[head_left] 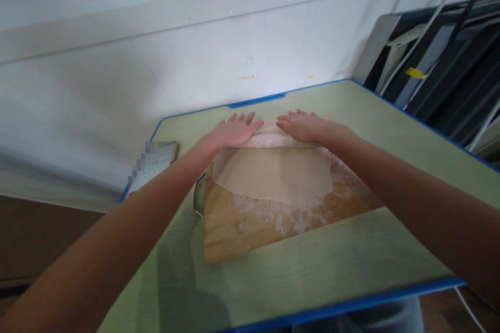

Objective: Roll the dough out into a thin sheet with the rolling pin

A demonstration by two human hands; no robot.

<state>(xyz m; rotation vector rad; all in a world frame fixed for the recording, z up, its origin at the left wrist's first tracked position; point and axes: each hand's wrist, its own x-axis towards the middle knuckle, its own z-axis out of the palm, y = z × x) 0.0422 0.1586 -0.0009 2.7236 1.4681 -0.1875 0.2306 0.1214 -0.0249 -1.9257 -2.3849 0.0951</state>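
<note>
A thin sheet of pale dough [273, 174] lies on a floured wooden board [234, 234]. Across the far part of the dough runs a pale, flour-dusted roll [269, 140], which looks like a rolling pin, perhaps with dough around it; I cannot tell. My left hand [236, 129] rests flat over its left end, fingers stretched forward. Over the right end lies my right hand [300, 125], palm down and fingers extended. Both ends of the roll are hidden beneath the hands. Loose white flour [300, 218] is scattered along the near side of the board.
The green table [410, 166] has a blue edge and stands against a white wall [219, 52]. A metal handle [198, 195] sticks out at the board's left. A phone [156, 161] with a lit screen lies beyond my left forearm. Dark flat panels [449, 62] and cables stand at the right.
</note>
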